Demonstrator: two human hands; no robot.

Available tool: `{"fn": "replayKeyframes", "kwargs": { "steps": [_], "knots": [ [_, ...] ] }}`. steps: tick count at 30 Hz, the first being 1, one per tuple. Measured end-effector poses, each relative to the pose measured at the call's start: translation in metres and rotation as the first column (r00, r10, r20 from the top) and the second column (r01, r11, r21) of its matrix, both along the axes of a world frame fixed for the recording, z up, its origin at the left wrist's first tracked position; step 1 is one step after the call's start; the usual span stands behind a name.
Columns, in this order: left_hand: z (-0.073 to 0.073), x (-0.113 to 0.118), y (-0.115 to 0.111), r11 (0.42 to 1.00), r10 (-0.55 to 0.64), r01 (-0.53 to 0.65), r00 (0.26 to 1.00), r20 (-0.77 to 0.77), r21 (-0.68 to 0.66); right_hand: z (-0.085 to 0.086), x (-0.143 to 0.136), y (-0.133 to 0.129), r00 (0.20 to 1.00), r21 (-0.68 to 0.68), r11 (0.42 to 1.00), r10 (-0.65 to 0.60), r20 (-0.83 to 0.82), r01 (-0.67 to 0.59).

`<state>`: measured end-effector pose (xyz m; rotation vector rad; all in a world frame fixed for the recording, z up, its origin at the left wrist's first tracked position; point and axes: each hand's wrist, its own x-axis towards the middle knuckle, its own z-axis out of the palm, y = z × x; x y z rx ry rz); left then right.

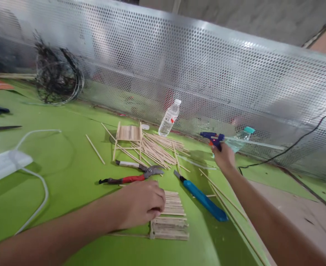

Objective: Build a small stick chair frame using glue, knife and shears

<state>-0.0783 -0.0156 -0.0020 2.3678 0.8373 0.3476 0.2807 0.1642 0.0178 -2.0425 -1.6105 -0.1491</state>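
My right hand [224,158] is wrapped around the grip of a blue hot glue gun [212,137], raised over the far right of the table. A translucent glue stick [265,144] sticks out behind it. At the front, my left hand [144,203] is closed, its bent fingers on a flat panel of wooden sticks [174,214]; the fingertips are partly hidden. Red- and white-handled pruning shears [135,177] lie just beyond that hand. A blue utility knife [204,199] rests to the right of the panel. Farther back stands a small stick-built chair [129,133].
Loose wooden sticks [160,147] are heaped beside the chair. A clear water bottle [170,119] and a teal-capped bottle [242,138] stand near the perforated metal screen [201,66]. Wire coils [59,75] lie back left, a white power strip [7,164] at left. A black cable [290,142] runs right.
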Motion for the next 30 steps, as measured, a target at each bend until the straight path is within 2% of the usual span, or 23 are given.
{"fn": "replayKeyframes", "kwargs": {
  "steps": [4,9,14,18,22,24,28,30],
  "knots": [
    [0.004,-0.002,-0.002,1.0,-0.009,0.009,1.0,0.02,0.012,0.007,-0.004,-0.038,0.992,0.085,0.99,0.113,-0.051,-0.108],
    [0.003,-0.003,-0.003,0.999,-0.016,0.015,1.0,0.015,0.044,0.005,-0.014,-0.101,0.943,0.174,0.937,0.322,-0.088,-0.303],
    [0.009,-0.004,-0.006,0.999,0.019,-0.019,1.0,-0.023,0.03,-0.004,-0.019,-0.148,0.913,0.165,0.914,0.392,-0.11,-0.372],
    [0.026,-0.014,-0.005,0.996,0.078,-0.076,0.994,-0.07,0.04,-0.011,-0.023,-0.169,0.892,0.123,0.894,0.443,-0.094,-0.431],
    [0.041,-0.024,0.002,0.981,0.191,-0.184,0.969,-0.154,0.062,-0.009,-0.034,-0.184,0.843,0.048,0.843,0.537,-0.01,-0.536],
    [0.042,-0.026,0.006,0.974,0.222,-0.208,0.953,-0.205,0.091,-0.005,-0.043,-0.192,0.806,0.038,0.806,0.588,0.066,-0.591],
    [0.036,-0.025,0.008,0.967,0.205,-0.148,0.937,-0.282,0.208,0.001,-0.058,-0.205,0.707,-0.001,0.722,0.677,0.205,-0.692],
    [0.035,-0.024,0.008,0.965,0.205,-0.143,0.935,-0.29,0.221,0.003,-0.062,-0.208,0.676,0.021,0.695,0.691,0.254,-0.719]
  ]
}}
